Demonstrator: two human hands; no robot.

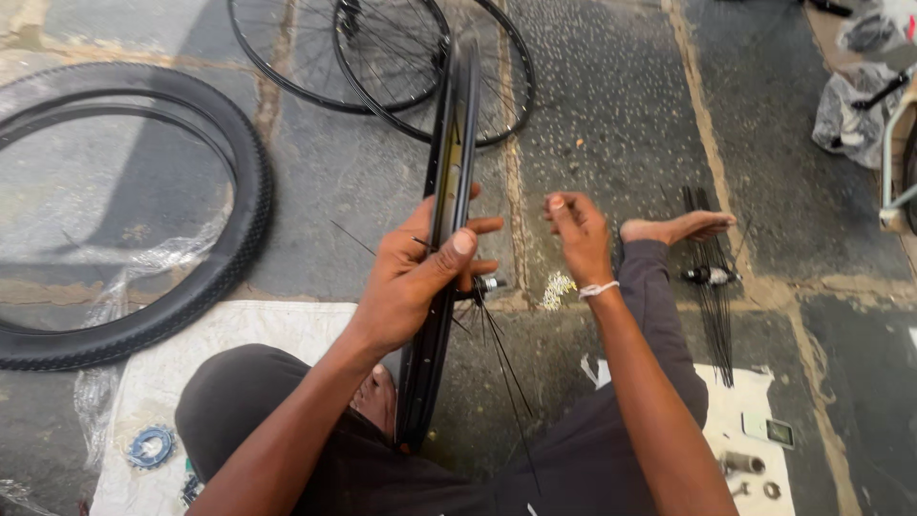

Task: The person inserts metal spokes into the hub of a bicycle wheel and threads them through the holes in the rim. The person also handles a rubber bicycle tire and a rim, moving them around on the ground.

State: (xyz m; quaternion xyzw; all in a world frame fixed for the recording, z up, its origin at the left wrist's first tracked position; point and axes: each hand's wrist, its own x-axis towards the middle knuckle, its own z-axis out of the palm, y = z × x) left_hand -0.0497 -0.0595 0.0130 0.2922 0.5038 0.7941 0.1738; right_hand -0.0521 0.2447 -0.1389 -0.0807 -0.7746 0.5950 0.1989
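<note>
Black metal bicycle rim [449, 172] stands on edge between the seated person's knees, its long axis running straight away from the head camera toward two spoked wheels [401, 57] on the stone floor [611, 115]. The left hand [411, 277] wraps around the rim at mid-height, holding it upright. The right hand [576, 234], just right of the rim, has fingertips pinched together, possibly on a thin spoke; the hub [487, 284] sits between them.
</note>
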